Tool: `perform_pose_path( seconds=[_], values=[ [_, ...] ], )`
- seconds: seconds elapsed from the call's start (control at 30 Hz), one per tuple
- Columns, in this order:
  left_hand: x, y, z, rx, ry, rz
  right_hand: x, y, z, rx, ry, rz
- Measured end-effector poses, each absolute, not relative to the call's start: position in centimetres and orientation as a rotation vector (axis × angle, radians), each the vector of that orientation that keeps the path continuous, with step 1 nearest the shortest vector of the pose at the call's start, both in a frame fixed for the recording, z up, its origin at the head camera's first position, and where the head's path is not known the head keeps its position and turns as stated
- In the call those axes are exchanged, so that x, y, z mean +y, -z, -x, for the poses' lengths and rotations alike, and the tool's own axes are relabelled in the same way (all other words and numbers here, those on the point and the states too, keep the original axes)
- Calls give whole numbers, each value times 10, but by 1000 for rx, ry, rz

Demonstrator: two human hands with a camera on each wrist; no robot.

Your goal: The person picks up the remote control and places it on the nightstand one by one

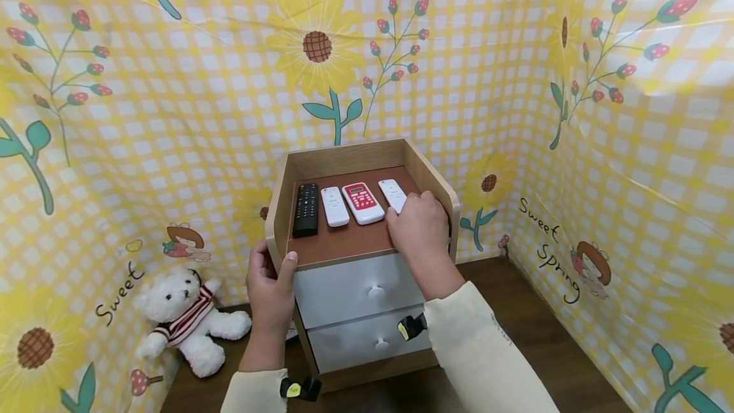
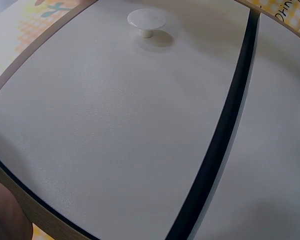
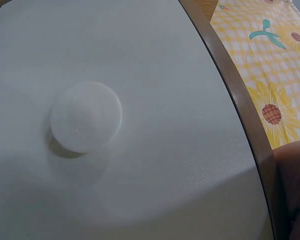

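On the brown top of a small wooden cabinet (image 1: 344,250), several remote controls lie side by side. From the left they are a black remote (image 1: 306,209), a white remote (image 1: 335,207), a red-and-white remote (image 1: 363,203) and another white remote (image 1: 392,194). My right hand (image 1: 421,228) holds the near end of the rightmost white remote, covering that end. My left hand (image 1: 271,285) grips the cabinet's left side at the front corner, thumb on the front edge. In the left wrist view, part of the left hand (image 2: 7,212) shows beside the cabinet's edge.
Two white drawers with round knobs (image 1: 375,291) form the cabinet's front, both looking closed. A white teddy bear (image 1: 186,317) in a striped shirt sits left on the dark wooden floor (image 1: 493,298). Yellow checked flower-print cloth (image 1: 201,81) covers the walls behind and on both sides.
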State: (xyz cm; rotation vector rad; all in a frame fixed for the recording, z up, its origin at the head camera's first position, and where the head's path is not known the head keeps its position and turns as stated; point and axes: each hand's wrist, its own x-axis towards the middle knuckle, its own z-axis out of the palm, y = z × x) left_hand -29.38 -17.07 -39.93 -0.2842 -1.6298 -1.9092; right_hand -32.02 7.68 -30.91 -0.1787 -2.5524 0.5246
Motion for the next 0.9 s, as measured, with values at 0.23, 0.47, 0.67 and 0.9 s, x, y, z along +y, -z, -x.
perform_pose_path(
  seconds=[0.23, 0.47, 0.67, 0.9],
  values=[
    [-171, 400, 295, -1619, 1905, 289, 76, 312, 319, -2543, -519, 168],
    [-171, 402, 298, -1617, 1905, 290, 78, 318, 311, -2541, -539, 119],
    [-170, 404, 298, -1642, 1896, 268, 96, 350, 288, -2273, -614, -143],
    [-173, 405, 295, -1663, 1881, 251, 136, 401, 263, -1749, -697, -531]
  ],
)
